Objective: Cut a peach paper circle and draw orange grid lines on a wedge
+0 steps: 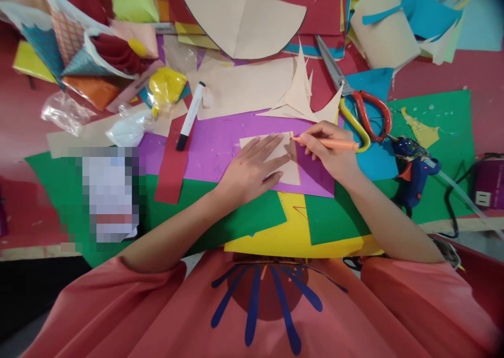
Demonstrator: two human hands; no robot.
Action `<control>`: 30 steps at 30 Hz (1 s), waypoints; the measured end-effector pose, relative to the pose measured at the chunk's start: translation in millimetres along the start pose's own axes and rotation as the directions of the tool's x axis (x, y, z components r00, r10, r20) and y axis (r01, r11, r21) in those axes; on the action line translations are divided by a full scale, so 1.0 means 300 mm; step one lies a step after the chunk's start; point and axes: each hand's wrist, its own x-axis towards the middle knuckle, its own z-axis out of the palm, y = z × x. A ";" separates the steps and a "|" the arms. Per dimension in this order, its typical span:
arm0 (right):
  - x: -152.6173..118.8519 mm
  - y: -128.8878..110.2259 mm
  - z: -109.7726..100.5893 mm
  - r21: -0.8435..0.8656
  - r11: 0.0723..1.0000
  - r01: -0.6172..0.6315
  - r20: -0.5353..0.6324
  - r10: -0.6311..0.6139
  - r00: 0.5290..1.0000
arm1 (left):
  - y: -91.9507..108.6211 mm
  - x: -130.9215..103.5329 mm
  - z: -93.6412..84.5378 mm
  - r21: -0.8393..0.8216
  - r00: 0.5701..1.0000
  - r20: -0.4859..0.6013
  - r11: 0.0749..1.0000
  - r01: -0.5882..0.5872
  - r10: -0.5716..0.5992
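Observation:
A small cream paper piece (289,175) lies on the purple sheet (212,153), with an orange line along its right edge. My left hand (254,171) rests flat on this piece, fingers spread, hiding part of it. Between the fingers of my right hand (331,150) is an orange marker (340,144), its tip touching the upper right corner of the piece. A white and black marker (191,115) lies to the left, across a red strip (172,171).
Scissors (354,98) with red and yellow handles lie beyond my right hand. At the right is a blue glue gun (418,177) with a cable. A blurred-out phone (110,195) lies left. Cream scraps (297,98) and plastic-wrapped yellow clay (167,85) sit farther back.

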 end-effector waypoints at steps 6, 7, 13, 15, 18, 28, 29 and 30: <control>-0.001 0.009 -0.004 -0.024 1.000 0.015 0.015 -0.015 1.000 | 0.000 0.001 -0.002 -0.014 1.000 0.019 1.000 0.019 -0.019; -0.001 0.010 -0.006 -0.025 1.000 0.018 0.017 -0.018 1.000 | 0.000 0.002 -0.003 -0.012 0.999 0.024 1.000 0.023 -0.023; 0.000 0.018 -0.013 -0.044 0.999 0.015 0.038 -0.013 0.999 | -0.001 0.001 -0.001 -0.003 1.000 0.018 1.000 0.020 -0.020; 0.000 0.018 -0.014 -0.058 0.998 0.015 0.038 -0.013 0.999 | -0.003 0.001 0.002 -0.014 1.000 0.003 1.000 0.020 -0.020; 0.002 0.014 -0.013 -0.054 0.998 0.014 0.043 -0.012 0.999 | -0.005 0.001 0.003 -0.026 1.000 0.001 0.999 0.031 -0.031; -0.001 0.004 -0.006 0.090 0.995 -0.033 -0.010 0.034 0.999 | -0.010 0.000 0.000 -0.027 0.997 0.048 0.998 0.058 -0.057; -0.002 0.006 -0.005 0.090 0.996 -0.023 -0.022 0.025 0.999 | -0.012 -0.001 0.001 -0.017 0.998 0.034 0.998 0.061 -0.061; -0.004 0.008 -0.005 0.081 0.997 -0.013 -0.027 0.015 1.000 | -0.015 -0.001 0.002 -0.004 0.998 0.019 0.998 0.067 -0.067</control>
